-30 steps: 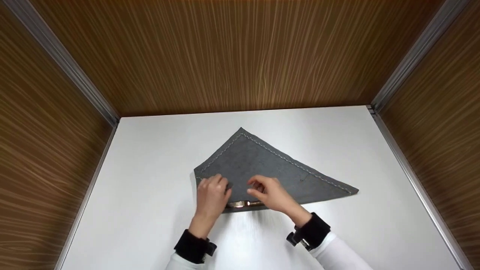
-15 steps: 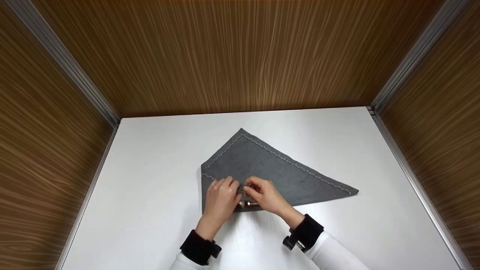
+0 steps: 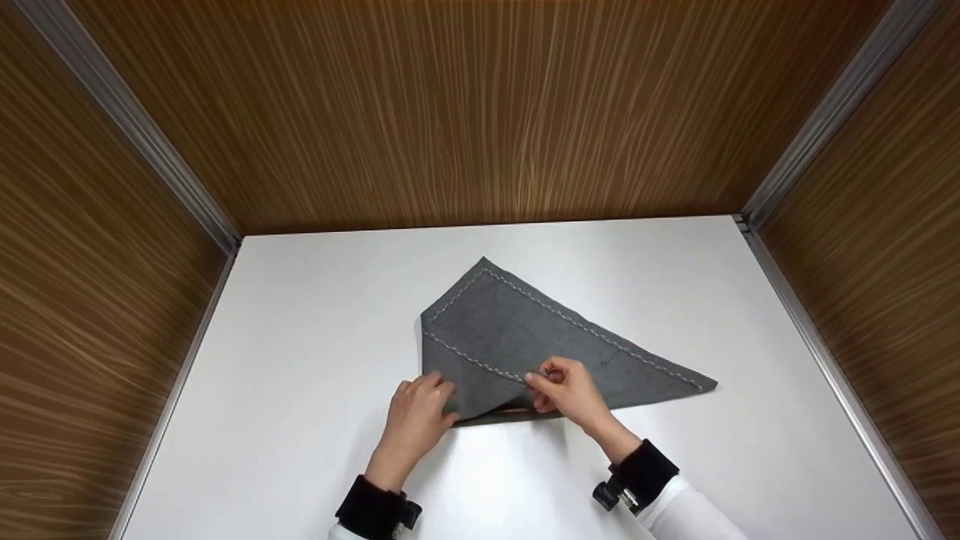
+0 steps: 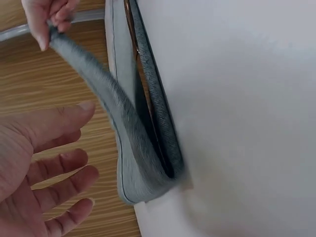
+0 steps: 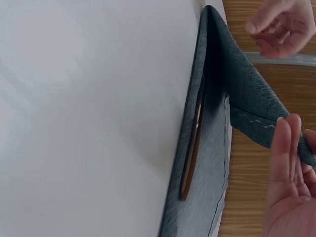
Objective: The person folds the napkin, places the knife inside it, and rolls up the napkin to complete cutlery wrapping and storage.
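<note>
On white tabletop (image 3: 300,315) (wood-grain walls (image 3: 480,112) around), grey cloth (image 3: 525,337), right hand (image 3: 566,390) pinching its corner, left hand (image 3: 416,420) spread.

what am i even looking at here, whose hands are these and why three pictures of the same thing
No machine here: a person works with two bare hands and wears three cameras. The big picture comes from a camera on the head, looking down at a white table boxed in by wood walls. The two close pictures come from cameras on the wrists, so each sees the work from the side.

On the table lies a grey cloth with pale stitching, folded to a triangle. The right hand pinches its left corner and has it folded over toward the middle; the right wrist view shows the fingers on that flap. The left hand rests open at the fold. The wrist views show something thin and coppery tucked between the layers; I cannot tell what.
</note>
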